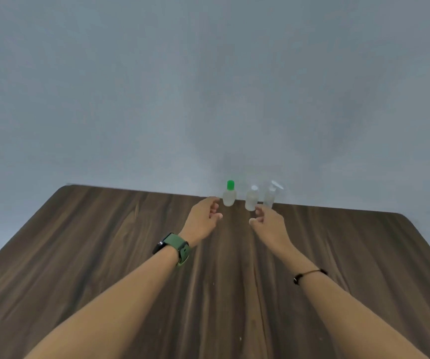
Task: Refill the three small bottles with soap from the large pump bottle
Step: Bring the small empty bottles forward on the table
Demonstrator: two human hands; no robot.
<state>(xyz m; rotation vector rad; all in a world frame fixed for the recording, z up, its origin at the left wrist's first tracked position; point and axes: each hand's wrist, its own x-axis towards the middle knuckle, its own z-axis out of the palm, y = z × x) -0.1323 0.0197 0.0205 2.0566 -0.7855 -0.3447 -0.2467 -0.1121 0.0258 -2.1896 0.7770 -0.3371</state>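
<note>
Three small clear bottles stand upright in a row at the far edge of the table, against the wall. The left bottle (229,194) has a green cap, the middle bottle (251,199) a clear cap, and the right bottle (271,195) an open flip top. My left hand (203,221) hovers just left of the green-capped bottle, fingers curled apart, holding nothing. My right hand (267,224) is just in front of the middle and right bottles, fingers apart, empty. No large pump bottle is in view.
A dark wood-grain table (105,255) with rounded far corners fills the lower half, backed by a plain grey wall (208,86). I wear a green-strapped watch (175,248) on the left wrist and a thin black band (309,274) on the right.
</note>
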